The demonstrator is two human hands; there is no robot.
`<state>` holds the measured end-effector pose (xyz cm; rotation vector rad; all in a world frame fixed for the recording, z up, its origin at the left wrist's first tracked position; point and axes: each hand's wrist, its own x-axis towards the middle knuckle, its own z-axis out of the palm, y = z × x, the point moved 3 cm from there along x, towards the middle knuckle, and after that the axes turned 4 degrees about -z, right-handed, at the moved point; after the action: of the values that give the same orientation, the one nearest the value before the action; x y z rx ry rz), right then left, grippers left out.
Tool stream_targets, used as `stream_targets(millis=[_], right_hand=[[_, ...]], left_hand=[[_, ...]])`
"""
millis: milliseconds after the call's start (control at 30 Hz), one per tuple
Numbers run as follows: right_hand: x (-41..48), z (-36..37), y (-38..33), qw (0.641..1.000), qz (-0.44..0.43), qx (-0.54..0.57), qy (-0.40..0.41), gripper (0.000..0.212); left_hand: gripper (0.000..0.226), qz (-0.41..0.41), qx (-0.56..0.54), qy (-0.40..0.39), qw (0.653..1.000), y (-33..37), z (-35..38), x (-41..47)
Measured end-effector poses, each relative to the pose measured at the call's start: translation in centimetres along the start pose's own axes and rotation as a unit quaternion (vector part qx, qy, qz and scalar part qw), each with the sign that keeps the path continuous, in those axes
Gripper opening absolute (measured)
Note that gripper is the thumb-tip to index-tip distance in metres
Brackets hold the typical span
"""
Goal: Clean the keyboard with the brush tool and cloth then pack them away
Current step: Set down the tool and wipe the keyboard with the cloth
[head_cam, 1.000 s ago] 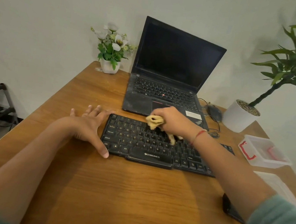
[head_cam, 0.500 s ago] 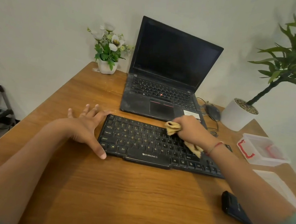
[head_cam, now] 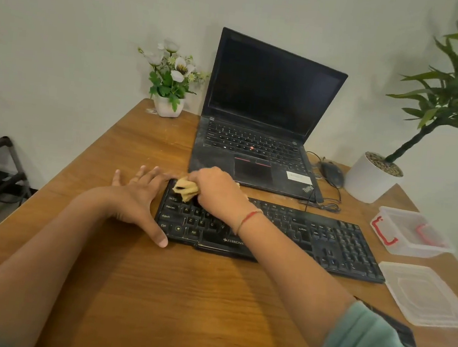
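counter (head_cam: 181, 295): wood, against pale wall | keyboard (head_cam: 314, 236): "ZEBRONICS" | laptop (head_cam: 257, 136) behind keyboard: "ThinkPad" | right hand (head_cam: 217, 190): grip closed on cloth (head_cam: 185, 190) | left hand (head_cam: 137, 200): splayed flat at keyboard's left end

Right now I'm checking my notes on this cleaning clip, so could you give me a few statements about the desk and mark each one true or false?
1. The right hand holds a yellow cloth on the left end of the black keyboard. True.
2. The left hand lies flat, braced against the keyboard's left edge. True.
3. The laptop lid is closed. False: it stands open, with a dark screen.
4. The clear container with red latches has its lid on. False: the lid lies apart from it, nearer the camera.
5. The mouse sits left of the laptop. False: it sits on its right, beside the white plant pot.
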<state>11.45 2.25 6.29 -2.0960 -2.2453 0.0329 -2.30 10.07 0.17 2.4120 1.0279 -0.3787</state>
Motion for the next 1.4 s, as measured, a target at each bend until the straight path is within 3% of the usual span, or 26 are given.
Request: stream_targets(millis=[100,267,367,467,800,900,1067,1267,1400], right_hand=[[-3.5,0.3,2.6,0.998,0.017,-0.059,0.003,0.028],[-9.2,-0.6,7.0,0.985,0.122,-0.123,-0.015,0.031],[-10.6,-0.8,7.9,0.965,0.221,-0.139,-0.004,0.027],[-10.2,-0.5,6.6,0.960,0.255,-0.116,0.015,0.021],[-2.1,1.2,-3.5,0.991,0.097,-0.021,0.090,0.019],[-0.6,1.6,-4.4,0.994,0.048,0.028,0.095,0.032],[-0.9,2.5,-3.4,0.994,-0.039,-0.057,0.086,0.030],[-5.1,1.1,2.2,0.991,-0.033,-0.127,0.010,0.030],[-8.7,-0.6,6.5,0.986,0.026,-0.162,-0.038,0.028]], left_hand=[[0.156,0.011,-0.014,0.004,1.000,0.0,-0.1,-0.2],[0.157,0.010,-0.018,0.005,1.000,0.0,-0.1,-0.2],[0.158,0.012,-0.020,0.002,1.000,0.0,-0.2,-0.4],[0.160,0.013,-0.019,-0.001,1.000,0.0,-0.1,-0.3],[0.164,-0.005,0.004,0.001,1.000,-0.1,0.0,0.1],[0.167,-0.013,0.016,-0.018,1.000,-0.1,0.0,0.0],[0.167,-0.008,-0.002,-0.010,1.000,0.0,-0.1,-0.1],[0.159,0.013,-0.023,-0.004,1.000,-0.1,-0.2,0.1],[0.159,0.014,-0.031,-0.001,0.999,-0.1,-0.2,0.0]])
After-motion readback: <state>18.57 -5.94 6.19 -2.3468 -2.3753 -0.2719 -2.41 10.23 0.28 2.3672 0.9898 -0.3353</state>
